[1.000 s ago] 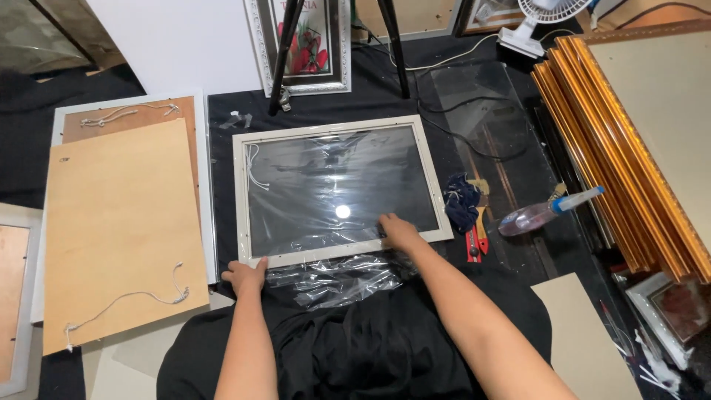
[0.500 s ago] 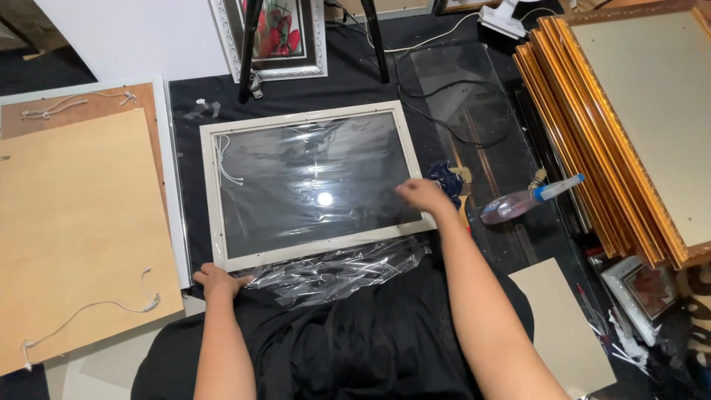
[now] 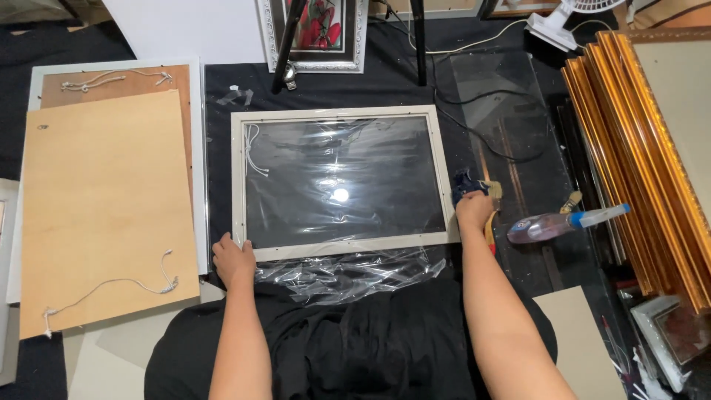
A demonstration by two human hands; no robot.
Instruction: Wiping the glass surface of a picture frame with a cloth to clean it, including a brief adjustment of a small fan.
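Nearest the camera, crumpled clear plastic wrap (image 3: 348,270) lies over the person's black-clothed lap, touching the near rail of the picture frame (image 3: 337,115). The left hand (image 3: 234,259) rests at the frame's near left corner, fingers curled together against the rail. The right hand (image 3: 474,210) sits just off the near right corner, closed over a dark blue cloth (image 3: 465,184); how tightly it grips cannot be told.

The frame lies flat on the dark floor covering, centred in front of the person, its long axis running left to right, short sides pointing near and far. Its glazed, plastic-covered face is up and reflects 1 lamp spot. A white cord (image 3: 253,152) lies inside its left edge.

Compared with 0.5 s ago, the right hand has moved off the glass to the cloth beside the frame; the left hand keeps its corner.

To the right lie a spray bottle (image 3: 566,222) with a blue nozzle, then stacked gold frames (image 3: 637,148). To the left lies a plywood backing board (image 3: 104,207) with a string. Farther off stand tripod legs (image 3: 289,41) and a white fan (image 3: 566,18).
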